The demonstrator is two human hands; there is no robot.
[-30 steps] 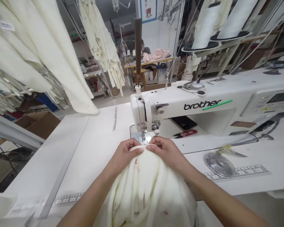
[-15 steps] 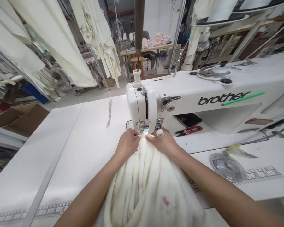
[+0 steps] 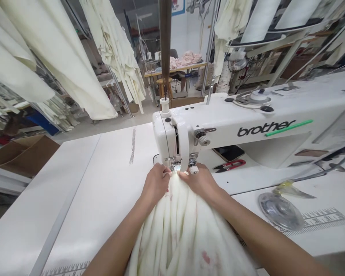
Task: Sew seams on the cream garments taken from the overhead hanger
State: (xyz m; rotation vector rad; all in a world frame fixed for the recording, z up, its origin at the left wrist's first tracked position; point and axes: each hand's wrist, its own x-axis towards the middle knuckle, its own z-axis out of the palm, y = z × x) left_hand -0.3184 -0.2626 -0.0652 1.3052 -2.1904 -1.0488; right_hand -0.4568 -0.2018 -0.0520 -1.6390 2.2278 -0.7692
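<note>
A cream fabric with small reddish prints hangs in gathered folds from the needle area of the white sewing machine down toward me. On the left of the needle, my left hand pinches the fabric's edge between thumb and fingers. To the right, my right hand is closed on the same cloth, its thumb close to the presser foot; its other fingers are partly hidden behind the thread tension knob. The fabric's top edge lies at the foot, between both hands.
Red-handled thread snips and a phone lie under the machine arm. A clear round dish rests on the right, beside a ruler marking. Cream cloths hang at the left; a cardboard box stands below.
The camera view has tilted, so the machine and hands appear slightly lower. Both hands keep their hold on the cloth at the needle; its folds have shifted a little.
</note>
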